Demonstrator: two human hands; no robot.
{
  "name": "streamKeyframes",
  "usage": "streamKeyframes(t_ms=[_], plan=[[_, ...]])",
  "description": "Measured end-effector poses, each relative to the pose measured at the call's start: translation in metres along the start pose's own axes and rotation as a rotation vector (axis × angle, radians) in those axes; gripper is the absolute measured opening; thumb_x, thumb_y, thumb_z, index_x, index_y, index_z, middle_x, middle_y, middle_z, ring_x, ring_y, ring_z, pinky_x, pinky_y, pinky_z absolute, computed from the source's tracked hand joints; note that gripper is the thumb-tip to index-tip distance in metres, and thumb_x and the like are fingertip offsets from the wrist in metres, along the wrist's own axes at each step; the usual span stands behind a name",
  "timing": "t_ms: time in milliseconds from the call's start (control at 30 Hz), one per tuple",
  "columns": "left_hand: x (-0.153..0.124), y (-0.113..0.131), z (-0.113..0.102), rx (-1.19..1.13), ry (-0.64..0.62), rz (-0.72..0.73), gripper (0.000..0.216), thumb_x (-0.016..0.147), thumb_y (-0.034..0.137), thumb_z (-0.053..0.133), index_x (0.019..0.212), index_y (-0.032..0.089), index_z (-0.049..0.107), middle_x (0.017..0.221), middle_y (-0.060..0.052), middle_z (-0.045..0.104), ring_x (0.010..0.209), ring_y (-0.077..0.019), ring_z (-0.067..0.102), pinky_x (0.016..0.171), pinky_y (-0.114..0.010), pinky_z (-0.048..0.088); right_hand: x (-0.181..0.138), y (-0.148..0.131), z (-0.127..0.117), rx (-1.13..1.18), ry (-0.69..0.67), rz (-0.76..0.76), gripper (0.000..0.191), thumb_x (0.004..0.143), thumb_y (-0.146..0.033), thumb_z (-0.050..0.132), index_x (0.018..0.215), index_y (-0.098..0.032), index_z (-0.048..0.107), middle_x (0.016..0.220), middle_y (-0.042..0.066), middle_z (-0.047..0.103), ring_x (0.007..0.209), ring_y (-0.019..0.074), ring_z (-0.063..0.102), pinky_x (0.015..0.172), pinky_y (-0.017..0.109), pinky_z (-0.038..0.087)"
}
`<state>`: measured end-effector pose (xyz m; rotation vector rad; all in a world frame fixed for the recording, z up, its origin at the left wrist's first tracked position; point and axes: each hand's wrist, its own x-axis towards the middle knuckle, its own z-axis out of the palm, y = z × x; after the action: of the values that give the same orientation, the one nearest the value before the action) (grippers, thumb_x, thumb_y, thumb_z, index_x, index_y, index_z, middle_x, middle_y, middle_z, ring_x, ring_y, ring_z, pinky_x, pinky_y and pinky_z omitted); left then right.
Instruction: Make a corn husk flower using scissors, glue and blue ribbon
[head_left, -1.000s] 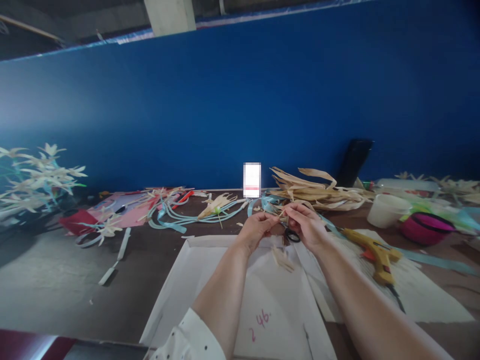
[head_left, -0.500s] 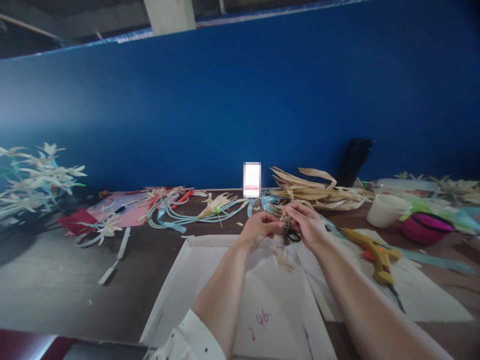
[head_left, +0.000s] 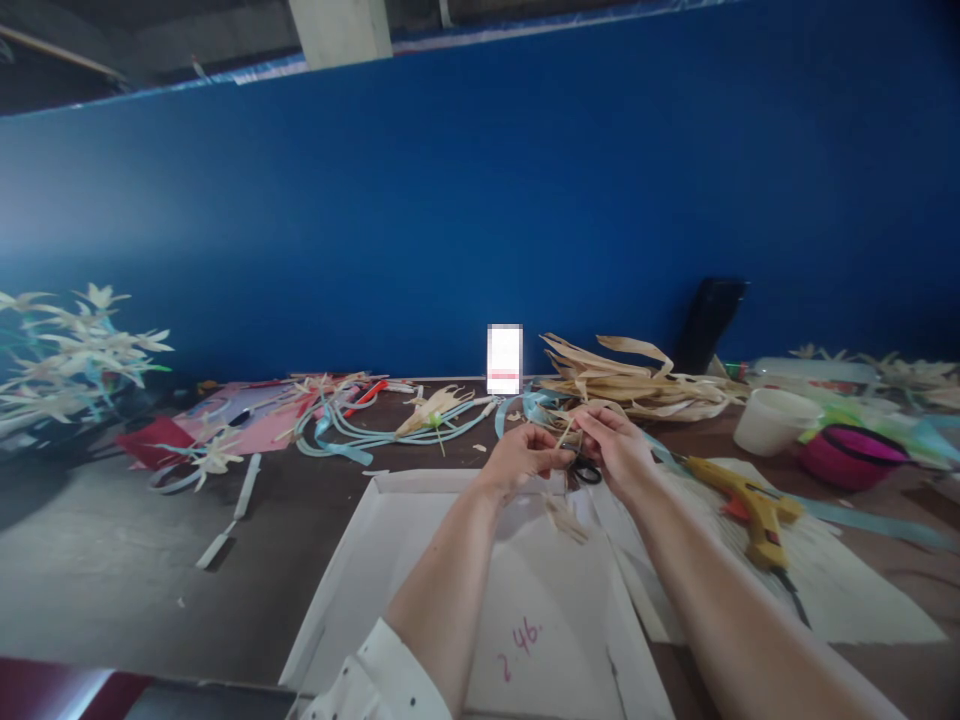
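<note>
Your left hand and right hand meet above the far edge of a white tray, both pinching a thin pale strip between their fingertips. Just below the fingers lies a black looped handle, partly hidden. Pale husk pieces lie inside the tray. Beyond your right hand, dried husks are heaped on the surface; to its right, a yellow glue gun rests on a pale sheet.
</note>
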<state>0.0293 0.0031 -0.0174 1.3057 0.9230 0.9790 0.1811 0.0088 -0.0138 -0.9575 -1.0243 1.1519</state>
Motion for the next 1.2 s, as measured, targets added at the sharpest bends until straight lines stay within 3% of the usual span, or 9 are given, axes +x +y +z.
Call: streamKeyframes(t_ms=[167,367,800,1200], plan=[[0.001,-0.0022,0.0,-0.024,-0.002,0.029,0.039,0.054,0.038,0.079,0.072,0.014,0.054,0.059,0.003,0.054,0.051,-0.0065,0.047,0.051,-0.021,0.037,0.0,0.0008,-0.0008,0.02,-0.01,0.008,0.028,0.06,-0.043,0.076,0.064,-0.019,0.062,0.046,-0.005,0.041,0.042,0.0066,0.032,0.037,0.02,0.02],[0.0025,-0.002,0.001,-0.129,-0.008,0.085,0.038,0.058,0.033,0.077,0.087,0.013,0.062,0.061,0.003,0.055,0.053,-0.0062,0.047,0.054,-0.021,0.038,0.0007,0.0019,-0.0006,0.047,-0.006,0.029,0.03,0.058,-0.043,0.077,0.066,-0.018,0.061,0.05,-0.004,0.043,0.045,0.0061,0.033,0.037,0.019,0.021],[-0.0008,-0.0012,0.0018,-0.19,-0.026,0.073,0.049,0.062,0.035,0.075,0.107,0.017,0.067,0.096,-0.008,0.065,0.077,-0.0147,0.057,0.071,-0.028,0.045,-0.0009,0.0,-0.0015,0.123,-0.084,0.096,0.024,0.061,-0.037,0.076,0.067,-0.018,0.062,0.053,-0.005,0.044,0.047,0.0051,0.034,0.04,0.017,0.021],[0.0006,-0.0006,0.0033,-0.104,0.117,0.102,0.047,0.064,0.05,0.07,0.092,0.013,0.072,0.064,-0.001,0.055,0.056,-0.0076,0.042,0.057,-0.023,0.035,-0.003,-0.0013,0.0004,-0.002,-0.109,0.068,0.029,0.063,-0.042,0.074,0.075,-0.018,0.064,0.068,0.0,0.061,0.047,0.0056,0.036,0.042,0.019,0.025]])
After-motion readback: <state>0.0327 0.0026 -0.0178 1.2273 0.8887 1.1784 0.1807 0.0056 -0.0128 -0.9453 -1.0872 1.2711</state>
